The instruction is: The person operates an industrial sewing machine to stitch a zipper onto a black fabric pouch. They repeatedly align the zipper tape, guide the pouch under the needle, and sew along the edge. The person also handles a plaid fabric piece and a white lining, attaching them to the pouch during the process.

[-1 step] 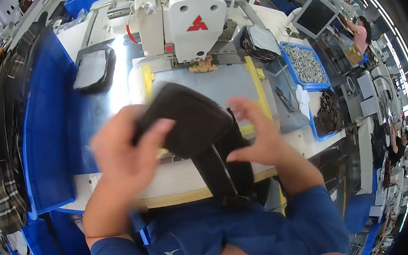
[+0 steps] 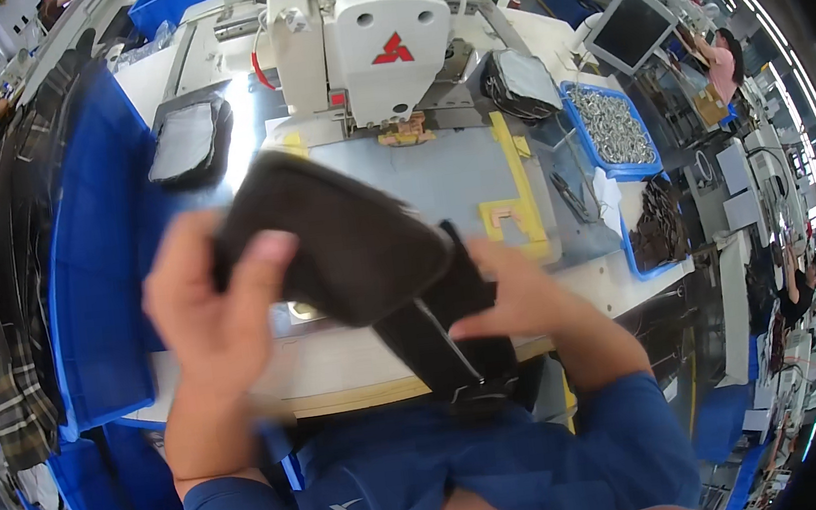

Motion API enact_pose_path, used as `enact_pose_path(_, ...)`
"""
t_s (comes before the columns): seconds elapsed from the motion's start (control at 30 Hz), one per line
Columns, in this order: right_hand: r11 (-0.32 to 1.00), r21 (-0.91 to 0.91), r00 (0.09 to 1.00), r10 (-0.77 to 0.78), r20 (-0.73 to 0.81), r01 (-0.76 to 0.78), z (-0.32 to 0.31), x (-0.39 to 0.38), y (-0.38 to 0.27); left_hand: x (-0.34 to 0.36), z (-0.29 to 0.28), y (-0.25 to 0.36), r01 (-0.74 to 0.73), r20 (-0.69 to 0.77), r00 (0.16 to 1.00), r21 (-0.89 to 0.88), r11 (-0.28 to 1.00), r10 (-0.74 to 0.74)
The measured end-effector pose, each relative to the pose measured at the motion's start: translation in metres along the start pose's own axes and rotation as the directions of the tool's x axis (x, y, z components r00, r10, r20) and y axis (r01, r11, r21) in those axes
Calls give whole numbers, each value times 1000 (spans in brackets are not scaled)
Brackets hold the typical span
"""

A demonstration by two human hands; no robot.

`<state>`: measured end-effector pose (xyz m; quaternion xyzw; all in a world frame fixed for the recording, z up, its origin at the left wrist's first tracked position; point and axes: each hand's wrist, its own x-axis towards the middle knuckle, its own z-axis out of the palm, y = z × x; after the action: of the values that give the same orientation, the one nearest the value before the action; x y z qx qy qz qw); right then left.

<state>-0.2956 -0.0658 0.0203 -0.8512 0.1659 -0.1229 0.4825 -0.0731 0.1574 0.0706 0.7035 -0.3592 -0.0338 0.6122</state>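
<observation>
A dark padded fabric piece (image 2: pixel 336 238) with rounded corners is held up over the table's front. My left hand (image 2: pixel 213 312) grips its left edge, thumb on top and fingers behind. From under its lower right corner a wide black strap (image 2: pixel 429 348) with a thin light line along it runs down toward my lap. At the strap's right edge is my right hand (image 2: pixel 523 292), its thumb on the near face and the other fingers partly hidden. Behind the fabric piece stands a white sewing machine head (image 2: pixel 394 40) over a metal plate. Both hands are slightly blurred.
Stacks of dark pieces with grey tops lie left (image 2: pixel 184 144) and right (image 2: pixel 521 84) of the machine. Blue trays of metal parts (image 2: pixel 608 129) and dark strips (image 2: pixel 656 227) sit at right. A tall blue bin (image 2: pixel 92 261) borders the left. A monitor (image 2: pixel 632 31) stands back right.
The fabric piece and my left hand have shifted left and a little nearer. My right hand's fingers, spread apart before, have come in against the strap.
</observation>
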Motion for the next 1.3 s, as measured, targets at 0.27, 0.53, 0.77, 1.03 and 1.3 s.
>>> enact_pose_path(0.27,998,-15,849,63,524,-65,-10,-20,31,37,-80,-35,19,-165,897,941,339,410)
enact_pose_path(0.53,978,182,701,-197,685,98,-48,5,-30,26,72,-6,-146,966,226,-95,985,126)
enact_pose_path(0.77,252,955,932,-283,226,-155,-45,-12,26,51,75,55,-37,889,278,-368,929,363)
enact_pose_path(1.03,827,529,875,-389,288,193,-12,0,-18,89,62,76,100,503,803,-641,761,319)
enact_pose_path(1.3,824,566,860,-317,400,41,12,-1,-12,108,67,47,159,395,884,-759,632,252)
